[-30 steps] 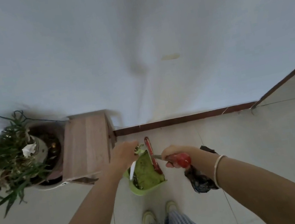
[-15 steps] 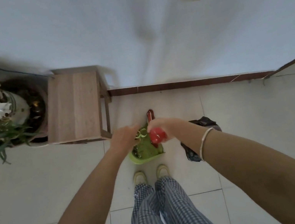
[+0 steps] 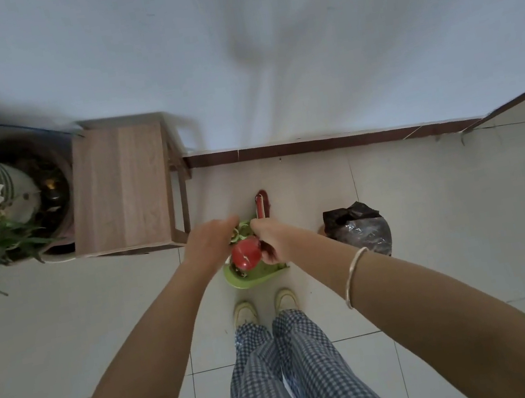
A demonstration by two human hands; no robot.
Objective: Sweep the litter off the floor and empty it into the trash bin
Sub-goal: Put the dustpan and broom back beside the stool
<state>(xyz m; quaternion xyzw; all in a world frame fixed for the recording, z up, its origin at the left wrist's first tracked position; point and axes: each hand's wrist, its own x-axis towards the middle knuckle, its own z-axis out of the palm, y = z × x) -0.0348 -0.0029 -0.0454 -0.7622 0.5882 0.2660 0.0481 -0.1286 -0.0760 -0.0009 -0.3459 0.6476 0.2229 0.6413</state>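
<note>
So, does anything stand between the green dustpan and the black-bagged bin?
Nothing visible does. The dustpan, held by the left hand, is left of the bin; the tile seen between them is bare. Only the forearm of the right hand, which holds the broom, crosses above that gap.

You are gripping the red broom (image 3: 246,254) with your right hand (image 3: 273,242) and holding the green dustpan (image 3: 254,278) by its handle with your left hand (image 3: 210,246). The black-bagged trash bin (image 3: 361,232) is standing near the dustpan's right side.

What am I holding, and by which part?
Right hand grips the red broom near its handle's top; left hand holds the green dustpan by its handle.
</note>
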